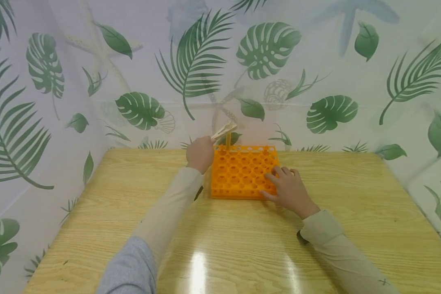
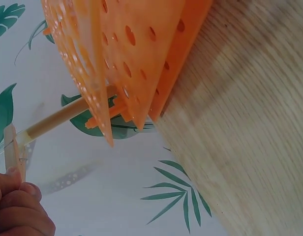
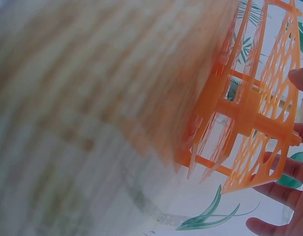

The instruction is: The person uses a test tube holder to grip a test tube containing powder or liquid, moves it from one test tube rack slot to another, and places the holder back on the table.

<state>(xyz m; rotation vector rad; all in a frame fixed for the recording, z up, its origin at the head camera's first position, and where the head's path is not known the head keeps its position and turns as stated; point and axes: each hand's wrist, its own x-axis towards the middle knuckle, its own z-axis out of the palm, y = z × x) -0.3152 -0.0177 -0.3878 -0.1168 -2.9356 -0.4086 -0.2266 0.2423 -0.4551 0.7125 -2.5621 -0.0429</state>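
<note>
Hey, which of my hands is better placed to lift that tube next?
Probably your left hand: it grips the wooden clamp at the upper end of the tube. Your right hand is at the orange rack's right side.

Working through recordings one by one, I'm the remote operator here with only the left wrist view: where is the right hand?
Observer: In the head view, the right hand is at the right side of the rack, fingers spread.
Operator: Whereabouts on the table does the rack stand?
Observer: Near the far edge, roughly midway along it.
</note>
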